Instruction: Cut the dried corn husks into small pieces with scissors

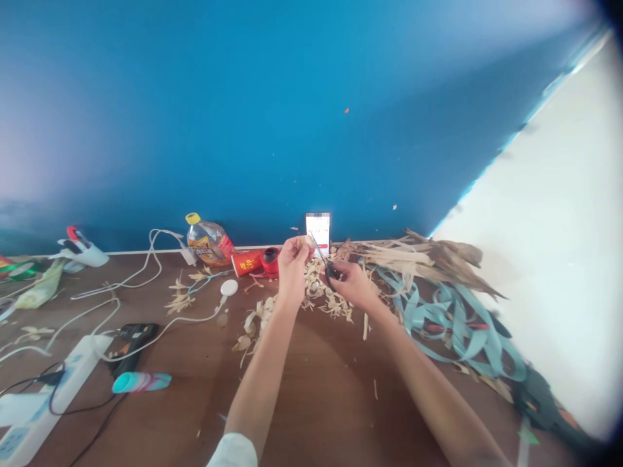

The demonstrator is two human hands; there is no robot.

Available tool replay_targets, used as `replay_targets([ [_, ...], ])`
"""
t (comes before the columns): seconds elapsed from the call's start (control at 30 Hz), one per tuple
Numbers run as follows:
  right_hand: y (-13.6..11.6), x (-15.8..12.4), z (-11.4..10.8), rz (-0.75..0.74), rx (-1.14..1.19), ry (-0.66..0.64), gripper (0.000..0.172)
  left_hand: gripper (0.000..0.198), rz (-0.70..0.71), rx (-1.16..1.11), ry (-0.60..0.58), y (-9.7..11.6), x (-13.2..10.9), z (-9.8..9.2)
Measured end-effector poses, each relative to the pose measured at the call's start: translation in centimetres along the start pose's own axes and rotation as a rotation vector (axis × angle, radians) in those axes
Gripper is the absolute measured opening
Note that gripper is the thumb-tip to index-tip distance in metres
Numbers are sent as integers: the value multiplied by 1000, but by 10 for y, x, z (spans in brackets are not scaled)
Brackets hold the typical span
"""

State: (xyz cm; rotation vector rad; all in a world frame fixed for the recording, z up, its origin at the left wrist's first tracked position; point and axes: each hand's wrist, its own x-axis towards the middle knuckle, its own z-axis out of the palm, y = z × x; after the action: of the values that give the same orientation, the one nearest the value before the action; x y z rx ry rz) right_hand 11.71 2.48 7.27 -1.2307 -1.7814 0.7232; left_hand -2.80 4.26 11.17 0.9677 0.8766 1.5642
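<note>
My right hand (354,283) is closed round the black handles of a pair of scissors (318,248), whose blades point up and to the left. The fingers of my left hand (294,254) pinch a small pale piece, which looks like dried husk (309,242), beside the blades. Most of that piece is hidden by my fingertips. Below and between both hands lies a heap of cut pale husk pieces (335,303). Just behind the hands, a phone (318,225) with a lit screen stands upright against the wall.
Dried husks (428,259) and a tangle of blue ribbon (457,324) lie to the right, near a black glue gun (545,402). On the left are a yellow-capped bottle (209,243), a red cup (246,262), a power strip (58,395), cables and a turquoise roll (142,382).
</note>
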Motion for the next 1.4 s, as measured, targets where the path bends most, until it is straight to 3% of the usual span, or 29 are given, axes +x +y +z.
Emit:
replay_targets([
  [0.17,3,0,1,-21,-30,10,28,20,-66,59,14,-3,3,-4],
  [0.4,2,1,0,9,-5,64,35,29,-74,143,-63,0,2,-3],
  [0.7,-4,0,-3,50,49,-1,21,22,-12,160,4,-2,4,-6],
  [1.07,-1,1,-2,109,105,-82,19,20,95,180,-14,-9,7,-13],
  [1.4,-1,0,0,147,155,-85,20,19,57,134,6,-12,7,-13],
])
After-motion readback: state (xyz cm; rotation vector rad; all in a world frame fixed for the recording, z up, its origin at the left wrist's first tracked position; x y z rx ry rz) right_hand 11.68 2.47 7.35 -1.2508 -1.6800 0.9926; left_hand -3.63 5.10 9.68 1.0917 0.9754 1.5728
